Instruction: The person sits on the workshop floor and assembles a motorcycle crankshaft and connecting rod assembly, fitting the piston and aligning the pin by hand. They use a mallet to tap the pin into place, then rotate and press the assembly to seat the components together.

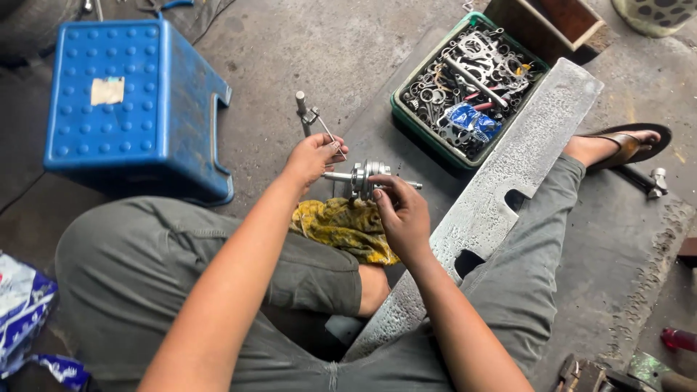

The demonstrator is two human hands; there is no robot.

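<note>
Crankshaft-like metal assembly: a bright steel piece with disc-shaped webs at the middle and a thin shaft running out to the left and right, held just above a crumpled yellow rag near the middle of the scene, over the dark floor mat. We hold it with both hands. Our left hand is closed around the left shaft end, fingers curled, with a thin wire-like tool pinched against it; our right hand comes up from the near side, thumb and fingertips pinching the central discs. We judge the piece dense and heavy for its bulk, fully stiff, and probably oily, so slippery on the polished shaft. The webs offer the surest hold, being broad and edged; the shaft ends serve for steadying and turning rather than carrying. It is not fragile, though the shaft surfaces would likely mark if dropped on concrete. Around it: a green tray of mixed metal parts, far right; a blue plastic stool, far left; a pitted grey metal plate across our right leg; a small T-handled tool on the floor just beyond the left hand; a hammer by the sandalled foot.
</note>
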